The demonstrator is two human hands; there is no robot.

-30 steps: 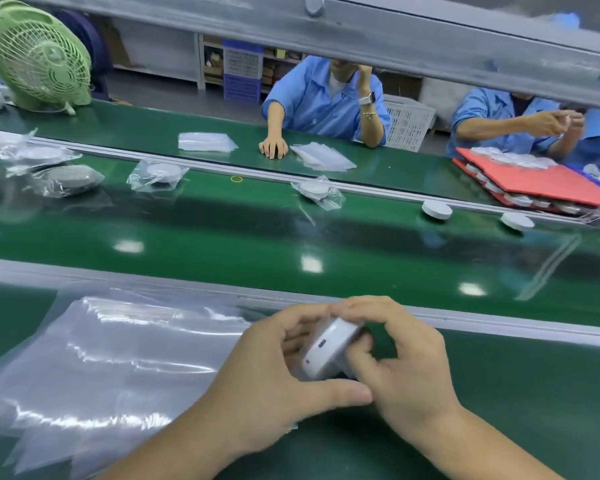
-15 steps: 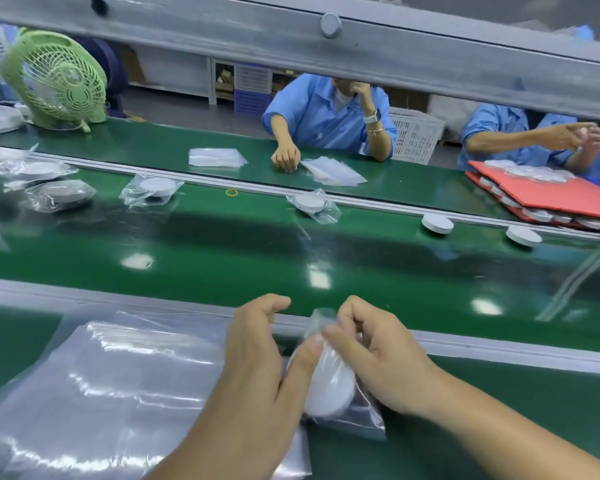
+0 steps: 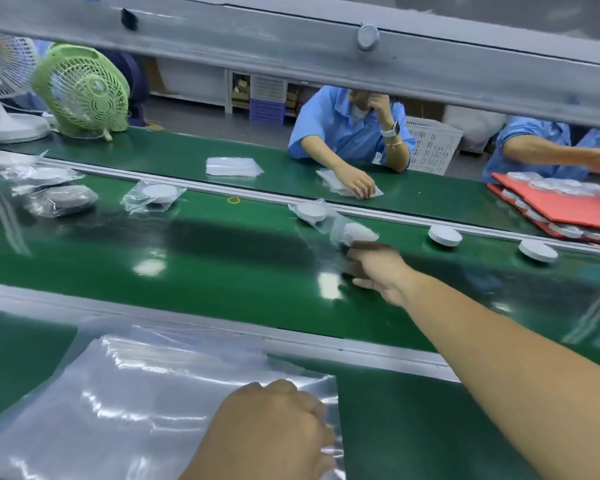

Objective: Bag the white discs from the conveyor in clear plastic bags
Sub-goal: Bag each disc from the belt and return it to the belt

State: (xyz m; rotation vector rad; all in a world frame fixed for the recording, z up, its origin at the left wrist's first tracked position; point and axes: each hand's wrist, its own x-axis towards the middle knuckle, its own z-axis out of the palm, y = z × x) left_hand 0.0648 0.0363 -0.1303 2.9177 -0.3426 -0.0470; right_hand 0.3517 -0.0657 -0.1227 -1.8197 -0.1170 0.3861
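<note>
Bagged disc [image 3: 355,233] is pinched in right hand [image 3: 378,271] fingers over conveyor [image 3: 222,258], left hand [image 3: 267,431] fingers curled on bag stack [image 3: 136,393]; best laid flat.

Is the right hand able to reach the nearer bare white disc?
Probably yes: the right hand is over the green belt, with nothing between it and the white round disc; a bagged white disc is at its fingers.

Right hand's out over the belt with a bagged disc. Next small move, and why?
Probably let go: the right hand seems to pinch the bagged disc just above the belt, beside another bagged disc. A bare disc lies to its right, and the left hand grips the bag stack.
</note>
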